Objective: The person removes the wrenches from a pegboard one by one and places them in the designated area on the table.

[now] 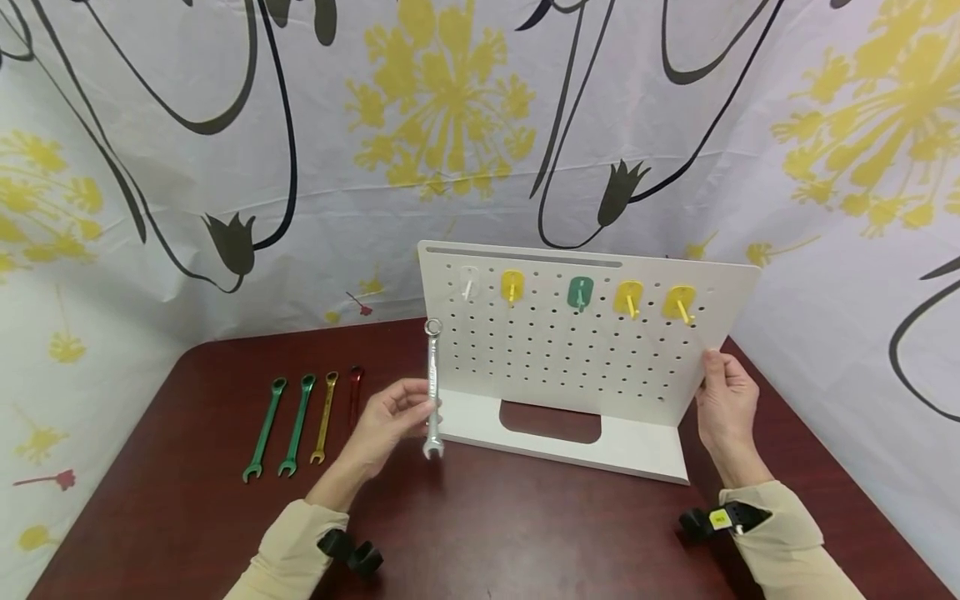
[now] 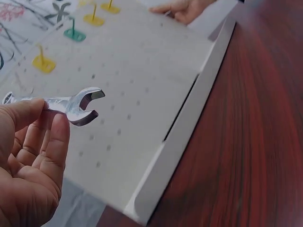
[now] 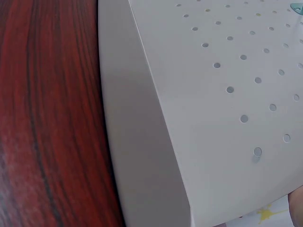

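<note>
Between thumb and fingers, my left hand (image 1: 390,423) pinches a silver combination wrench (image 1: 432,375) by its shank. In the head view the wrench stands nearly upright, ring end up and open jaw down, overlapping the left edge of a white pegboard (image 1: 555,358). Its open end shows close up in the left wrist view, in front of the board. My right hand (image 1: 727,408) grips the board's right edge, thumb on the front and the other fingers mostly hidden behind. Along the board's top sit a clear hook (image 1: 469,283), a green hook (image 1: 580,293) and several yellow hooks (image 1: 630,298).
Left of my left hand, two green wrenches (image 1: 266,429), a gold wrench (image 1: 325,417) and a red wrench (image 1: 356,396) lie in a row on the dark red table (image 1: 510,533). A flower-printed cloth (image 1: 337,167) hangs behind the table. The board's foot has a cutout.
</note>
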Tool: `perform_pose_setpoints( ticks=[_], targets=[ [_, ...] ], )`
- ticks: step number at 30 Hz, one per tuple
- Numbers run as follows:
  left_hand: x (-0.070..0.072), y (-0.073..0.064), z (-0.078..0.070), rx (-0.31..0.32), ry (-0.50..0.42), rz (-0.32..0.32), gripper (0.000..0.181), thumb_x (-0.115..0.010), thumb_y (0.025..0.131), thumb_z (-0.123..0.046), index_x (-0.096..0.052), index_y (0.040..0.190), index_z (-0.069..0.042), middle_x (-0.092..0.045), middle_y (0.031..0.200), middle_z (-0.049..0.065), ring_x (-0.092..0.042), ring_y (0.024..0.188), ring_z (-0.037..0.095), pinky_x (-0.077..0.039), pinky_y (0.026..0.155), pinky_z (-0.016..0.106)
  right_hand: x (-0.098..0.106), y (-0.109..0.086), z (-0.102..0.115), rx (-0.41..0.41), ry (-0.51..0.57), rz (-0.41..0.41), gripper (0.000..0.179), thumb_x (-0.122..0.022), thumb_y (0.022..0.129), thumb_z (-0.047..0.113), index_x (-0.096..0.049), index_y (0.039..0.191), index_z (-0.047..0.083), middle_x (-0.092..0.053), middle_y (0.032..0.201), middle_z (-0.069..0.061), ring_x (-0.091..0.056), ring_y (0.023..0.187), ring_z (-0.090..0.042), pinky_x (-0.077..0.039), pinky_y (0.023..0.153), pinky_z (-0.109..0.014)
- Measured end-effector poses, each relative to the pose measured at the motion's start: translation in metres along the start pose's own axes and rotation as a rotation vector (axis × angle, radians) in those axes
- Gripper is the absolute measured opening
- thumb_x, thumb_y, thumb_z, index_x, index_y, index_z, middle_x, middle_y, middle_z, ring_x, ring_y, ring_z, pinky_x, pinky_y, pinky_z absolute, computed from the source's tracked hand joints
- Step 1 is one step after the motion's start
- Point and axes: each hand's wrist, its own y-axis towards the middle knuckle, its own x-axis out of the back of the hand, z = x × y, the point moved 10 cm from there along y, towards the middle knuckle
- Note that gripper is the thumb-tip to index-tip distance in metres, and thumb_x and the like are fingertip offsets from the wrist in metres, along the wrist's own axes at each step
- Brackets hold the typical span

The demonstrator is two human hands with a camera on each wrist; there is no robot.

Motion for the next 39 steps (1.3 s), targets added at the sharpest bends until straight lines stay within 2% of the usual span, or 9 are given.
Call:
perform_pose_setpoints(
  ticks=[9, 16, 24, 32, 39],
  targets=[
    [0.059, -0.013, 0.008, 0.098, 0.075, -0.155, 0.026, -0.064, 0.090, -0.013, -0.057, 0.113, -0.003, -0.068, 0.089, -0.003, -0.068, 0.080, 0.012, -0.056, 0.072, 0.026, -0.001, 0.001, 0.001, 0.002, 0.006, 0.001, 0.020, -0.060, 0.090, 0.016, -0.064, 0.080, 0.000, -0.069, 0.091, -0.003, -0.063, 0.088, -0.011, -0.053, 0.068, -0.019],
    [0.103, -0.027, 0.015, 0.187, 0.159, -0.251, 0.034, -0.064, 0.090, -0.024, -0.057, 0.118, -0.007, -0.068, 0.088, -0.012, -0.066, 0.081, 0.004, -0.054, 0.071, 0.020, -0.002, 0.000, 0.000, 0.003, 0.004, 0.011, 0.020, -0.059, 0.090, 0.016, -0.064, 0.081, -0.001, -0.069, 0.092, -0.003, -0.064, 0.089, -0.011, -0.053, 0.070, -0.019],
    [0.154, -0.042, 0.016, 0.229, 0.181, -0.316, 0.010, -0.063, 0.091, -0.022, -0.062, 0.100, -0.027, -0.065, 0.082, -0.019, -0.062, 0.076, -0.003, -0.052, 0.068, 0.016, 0.000, 0.000, -0.001, -0.003, 0.014, 0.006, 0.019, -0.059, 0.090, 0.015, -0.063, 0.080, -0.001, -0.069, 0.091, -0.003, -0.064, 0.087, -0.011, -0.053, 0.068, -0.019],
    [0.203, -0.056, 0.014, 0.251, 0.248, -0.413, 0.014, -0.066, 0.089, -0.023, -0.063, 0.088, -0.036, -0.062, 0.077, -0.023, -0.059, 0.073, -0.006, -0.052, 0.064, 0.015, -0.001, 0.001, 0.001, 0.012, 0.018, 0.019, 0.021, -0.059, 0.090, 0.016, -0.063, 0.079, -0.001, -0.070, 0.090, -0.004, -0.065, 0.083, -0.010, -0.053, 0.064, -0.020],
    [0.234, -0.069, 0.016, 0.273, 0.316, -0.478, 0.015, -0.066, 0.089, -0.022, -0.063, 0.085, -0.036, -0.062, 0.073, -0.021, -0.057, 0.068, -0.003, -0.051, 0.059, 0.018, -0.002, 0.000, 0.000, 0.004, 0.019, 0.026, 0.020, -0.059, 0.090, 0.016, -0.063, 0.082, -0.002, -0.070, 0.094, -0.004, -0.065, 0.089, -0.012, -0.053, 0.068, -0.020]
  ],
)
